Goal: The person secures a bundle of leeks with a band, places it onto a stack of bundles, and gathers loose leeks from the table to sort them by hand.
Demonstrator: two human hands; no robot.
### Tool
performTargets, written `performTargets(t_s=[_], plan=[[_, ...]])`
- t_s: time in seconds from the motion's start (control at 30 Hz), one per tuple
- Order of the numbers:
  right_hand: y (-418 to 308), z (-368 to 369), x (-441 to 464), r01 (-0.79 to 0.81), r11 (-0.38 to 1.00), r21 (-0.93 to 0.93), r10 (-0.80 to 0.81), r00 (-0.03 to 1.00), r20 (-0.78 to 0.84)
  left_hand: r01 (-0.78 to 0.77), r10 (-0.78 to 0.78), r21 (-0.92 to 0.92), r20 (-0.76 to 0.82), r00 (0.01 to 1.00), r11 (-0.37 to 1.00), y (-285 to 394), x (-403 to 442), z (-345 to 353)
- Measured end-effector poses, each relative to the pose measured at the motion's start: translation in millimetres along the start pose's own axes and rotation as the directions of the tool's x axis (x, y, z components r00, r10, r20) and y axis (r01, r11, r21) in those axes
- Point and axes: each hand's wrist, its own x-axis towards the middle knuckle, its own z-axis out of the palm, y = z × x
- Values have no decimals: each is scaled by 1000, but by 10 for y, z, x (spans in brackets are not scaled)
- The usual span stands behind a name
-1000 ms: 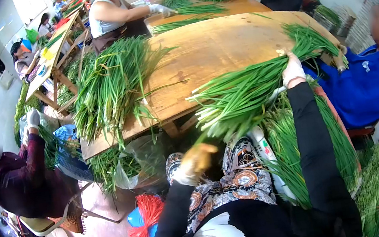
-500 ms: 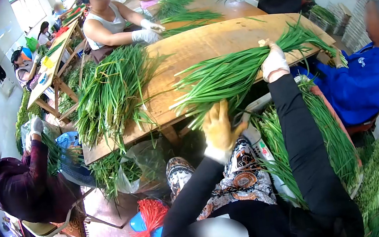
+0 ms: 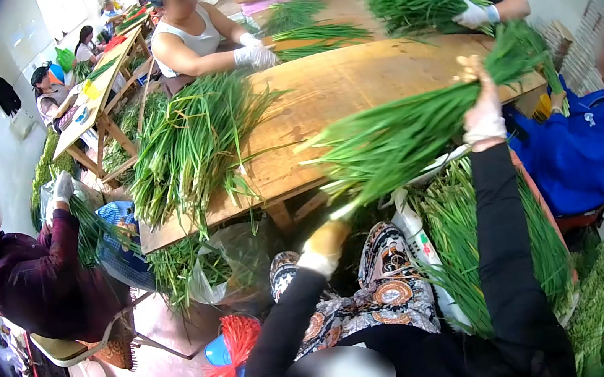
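Observation:
A large bunch of garlic chives (image 3: 402,132), white stalk ends pointing left, is raised over the table's near right edge. My right hand (image 3: 482,111), in a pale glove, wraps around it toward the leafy end, which hangs away to the right. Below the white ends is my left hand (image 3: 327,240), in a yellowed glove and blurred. Its fingers look closed at a pale stalk (image 3: 348,210) that reaches up toward the bunch; the fingertips are partly hidden.
Another chive pile (image 3: 191,142) overhangs the left of the wooden table (image 3: 348,78). A crate of chives (image 3: 452,237) stands right of my knees, and red ties (image 3: 236,348) lie on a blue stool. Co-workers sit on both sides; one across the table handles a bunch (image 3: 423,5).
My right hand has moved right and slightly down in view with the bunch. My left hand has gone from spread fingers under the stalks to closed, lower and farther left.

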Motion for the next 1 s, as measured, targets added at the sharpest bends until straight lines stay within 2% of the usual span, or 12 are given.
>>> performTargets(t_s=[0.1, 0.23, 0.3, 0.37, 0.57, 0.63, 0.7, 0.77, 0.87, 0.9, 0.97, 1.0], plan=[[-284, -176, -18, 81, 996, 31, -80, 996, -32, -109, 39, -375, -187, 982, 920, -689, -125, 285], [-260, -473, 66, 46, 969, 243, -71, 993, 98, -252, -41, -848, -305, 951, 466, 399, -86, -221], [-173, -429, -27, 0, 959, 285, -30, 994, 103, -385, 97, -423, -561, 822, 820, 566, -2, -343], [-140, -298, -143, 2, 979, 202, 18, 995, -96, -211, -19, -745, -288, 957, 632, 677, 92, -446], [-204, -295, -156, 45, 989, 139, -37, 998, -56, -577, 416, -194, -520, 746, 793, 107, 75, -209], [-463, -372, -129, 57, 975, 214, -98, 978, 184, -495, 383, -351, -342, 858, 795, -381, -41, -158], [-611, -463, -107, 48, 944, 326, -141, 954, 266, 188, -191, -53, -63, 980, 981, -951, -239, -36], [-661, -383, -188, 42, 932, 360, -137, 960, 244, 303, -326, 141, 179, 928, 942, -1040, -465, -206], [-637, -301, -211, -166, 899, 406, -72, 856, 511, 81, -40, -185, 217, 975, 979, -488, -409, -653], [-533, -48, -366, 17, 962, 272, -85, 967, 239, -71, 95, -319, 58, 994, 945, -155, -319, -834], [-486, 8, -292, -235, 923, 306, 72, 884, 462, -291, 394, -724, -30, 919, 625, 704, -212, -1294], [-362, 223, -387, -15, 998, -63, 40, 905, 423, -354, 483, -780, -76, 872, 516, 978, -174, -1373]])
